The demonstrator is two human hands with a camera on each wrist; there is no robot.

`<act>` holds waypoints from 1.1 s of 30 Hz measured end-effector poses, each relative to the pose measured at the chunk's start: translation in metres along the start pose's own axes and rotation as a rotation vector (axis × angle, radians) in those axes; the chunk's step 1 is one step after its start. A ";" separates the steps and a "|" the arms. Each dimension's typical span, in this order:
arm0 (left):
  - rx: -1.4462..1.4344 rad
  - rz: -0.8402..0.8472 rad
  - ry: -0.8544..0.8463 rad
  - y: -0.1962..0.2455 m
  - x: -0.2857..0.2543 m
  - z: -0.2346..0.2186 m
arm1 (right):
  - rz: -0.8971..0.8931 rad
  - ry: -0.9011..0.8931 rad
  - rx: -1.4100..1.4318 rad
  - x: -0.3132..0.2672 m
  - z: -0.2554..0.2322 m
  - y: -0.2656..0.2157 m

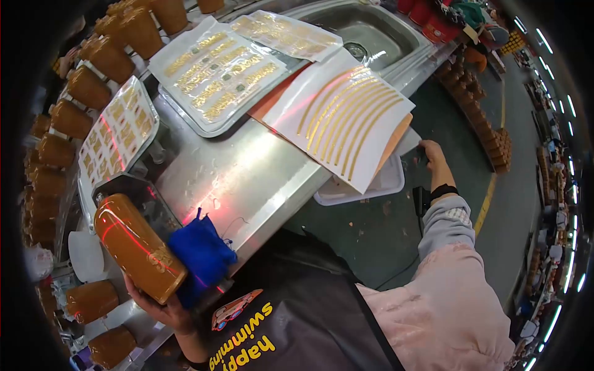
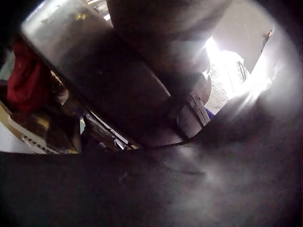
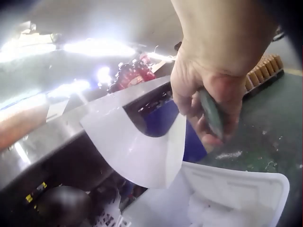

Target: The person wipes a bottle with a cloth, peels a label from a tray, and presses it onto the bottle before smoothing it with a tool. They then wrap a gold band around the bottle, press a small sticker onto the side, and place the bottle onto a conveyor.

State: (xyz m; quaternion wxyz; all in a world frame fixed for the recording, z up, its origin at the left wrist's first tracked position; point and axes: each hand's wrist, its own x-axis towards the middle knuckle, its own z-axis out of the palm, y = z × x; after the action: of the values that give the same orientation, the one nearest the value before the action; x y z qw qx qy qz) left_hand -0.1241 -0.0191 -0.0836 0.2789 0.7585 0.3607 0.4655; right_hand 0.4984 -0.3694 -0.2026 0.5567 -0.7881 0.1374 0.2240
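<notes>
My left hand (image 1: pixel 162 312) grips the lower end of a tilted, glossy brown ceramic vessel (image 1: pixel 139 244) with a gold mark near that end. A blue cloth (image 1: pixel 201 253) lies right beside it at the bench edge. The left wrist view is mostly dark and hides that grip. Reached out past the bench, my right hand (image 3: pixel 203 90) pinches a curved white paper piece (image 3: pixel 135 146) by one end. Its fingers also curl round a dark green, flat, rounded piece (image 3: pixel 211 113); I cannot tell its kind. Below is a white plastic bin (image 3: pixel 279 194) with pale scraps inside.
A sheet of curved gold strips (image 1: pixel 352 117) overhangs the metal bench (image 1: pixel 241 167). Gold decal sheets (image 1: pixel 223 74) lie on a tray, with another sheet (image 1: pixel 120 133) farther left. Several brown vessels (image 1: pixel 86 86) line the far side. A sink (image 1: pixel 377 31) is at the back.
</notes>
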 end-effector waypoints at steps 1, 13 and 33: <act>-0.008 -0.012 0.006 0.001 0.000 0.001 | 0.027 -0.086 -0.258 0.018 -0.006 0.001; -0.069 -0.082 0.018 0.000 -0.002 0.000 | -1.025 0.007 -0.561 -0.059 0.112 -0.226; 0.036 -0.028 -0.043 -0.007 -0.013 -0.006 | -1.264 0.327 -0.984 -0.028 0.289 -0.265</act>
State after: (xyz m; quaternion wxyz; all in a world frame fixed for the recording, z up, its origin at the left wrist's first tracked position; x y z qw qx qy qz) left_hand -0.1358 -0.0246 -0.0932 0.2796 0.7681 0.3736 0.4385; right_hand 0.5401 -0.0085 -0.0531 0.1412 -0.8937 -0.3674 -0.2154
